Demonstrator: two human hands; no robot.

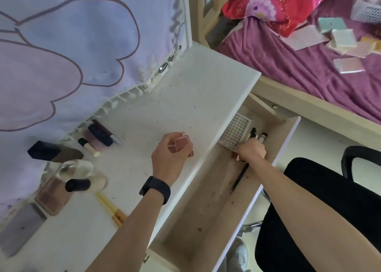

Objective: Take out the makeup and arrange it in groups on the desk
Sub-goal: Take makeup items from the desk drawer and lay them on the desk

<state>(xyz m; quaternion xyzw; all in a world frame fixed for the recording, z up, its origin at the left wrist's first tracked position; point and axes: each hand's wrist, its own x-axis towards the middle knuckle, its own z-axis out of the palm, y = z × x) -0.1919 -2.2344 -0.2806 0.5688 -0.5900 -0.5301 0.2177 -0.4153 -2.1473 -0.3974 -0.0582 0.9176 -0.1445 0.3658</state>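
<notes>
My left hand (172,151) hovers over the white desk (185,90) near its front edge and grips small pink makeup cases (182,142). Down in the open wooden drawer (206,205), my right hand (252,150) curls round a bunch of slim makeup tubes and pens (258,135). A dark pencil (240,175) sticks out below that hand. A white gridded palette (235,132) lies in the drawer's far end. Along the desk's left side lie grouped items: dark tubes and a small bottle (99,137), a navy box (44,150), clear compacts (76,168), a brown palette (53,195) and a yellow pen (111,208).
A lilac printed cloth (72,44) hangs behind the desk. A black chair (321,209) stands right of the drawer. Beyond is a bed with a purple blanket (299,61), a red pillow (274,1), several small boxes (342,38) and a white basket (369,11).
</notes>
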